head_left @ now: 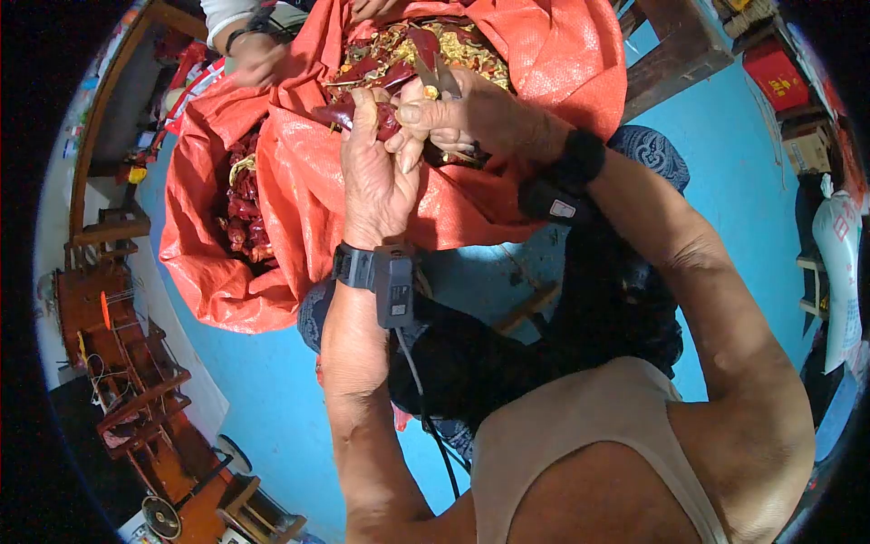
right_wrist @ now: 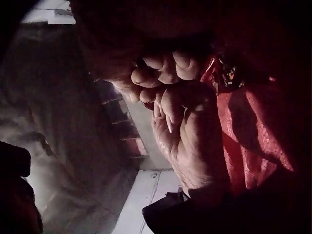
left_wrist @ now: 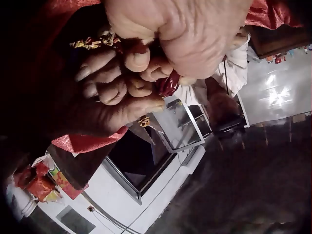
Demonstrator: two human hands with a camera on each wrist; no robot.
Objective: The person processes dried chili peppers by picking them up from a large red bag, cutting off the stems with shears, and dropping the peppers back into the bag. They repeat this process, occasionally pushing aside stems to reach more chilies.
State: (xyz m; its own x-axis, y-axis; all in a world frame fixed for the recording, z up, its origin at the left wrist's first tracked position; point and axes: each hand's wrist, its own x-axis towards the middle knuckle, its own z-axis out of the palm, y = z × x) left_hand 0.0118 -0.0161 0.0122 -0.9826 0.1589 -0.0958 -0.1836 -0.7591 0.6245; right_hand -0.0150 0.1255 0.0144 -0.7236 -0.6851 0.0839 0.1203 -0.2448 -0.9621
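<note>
Both hands meet close together, touching, above an open sack. We see the left hand [head_left: 376, 172] with its fingers curled round a dried red chili [head_left: 390, 120]. The pod is wrinkled, a little glossy and dark red, and it lies just between the two hands. The right hand [head_left: 462, 113] grips small scissors [head_left: 440, 77]. Their grey metal blades stand up above the knuckles, just beside the pod; we cannot tell how wide the blades are.

Behind the hands lies a pile of chilies [head_left: 399, 45], red pods mixed with yellow seeds. It rests in an orange sack [head_left: 553, 54] of woven plastic, crumpled in big folds. On the far left edge of the sack another person's hand [head_left: 258, 59] rests. Under all is a smooth blue floor [head_left: 263, 381].
</note>
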